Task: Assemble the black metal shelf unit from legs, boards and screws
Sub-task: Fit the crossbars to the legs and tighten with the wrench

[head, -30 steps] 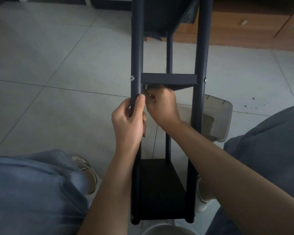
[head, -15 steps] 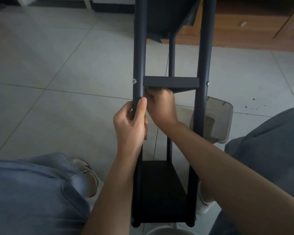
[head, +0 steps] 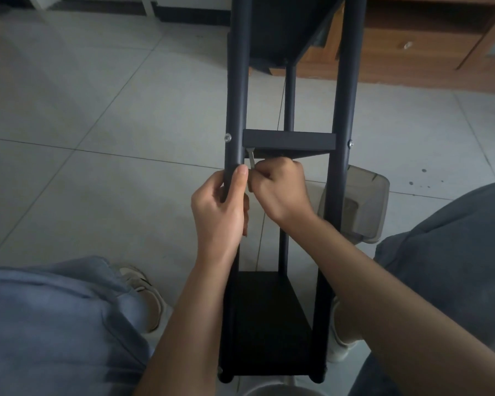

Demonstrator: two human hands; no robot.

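- Left hand (head: 220, 215): grip wrapped round the left front leg (head: 236, 110), thumb up the tube just below the middle board (head: 288, 140). It braces the frame.
- Screw head (head: 227, 137) shows on the outer face of that leg, level with the middle board. A second one (head: 350, 143) sits on the right front leg (head: 346, 110) at the same height.
- Right hand (head: 280, 190): grip pinched on a small silver hex key (head: 251, 159), its tip up under the board's left corner, against the inner side of the leg.
- Step in hand, my read: tightening a fastener at that inner corner. The fastener itself is hidden.
- To do it well: seat the key fully before turning, keep it square to the fastener, use short swings since the leg blocks a full turn, and hold the leg so the board stays level.
- Shelf unit lies tilted toward the person over the tiled floor (head: 83, 138), between the knees.
- Count: three legs visible (two front, one rear (head: 289, 98)), three boards (top (head: 280, 27), middle, bottom (head: 269, 324)), two clear screw heads, one key.
- Right of the frame: one translucent bin (head: 363, 207) on the floor.
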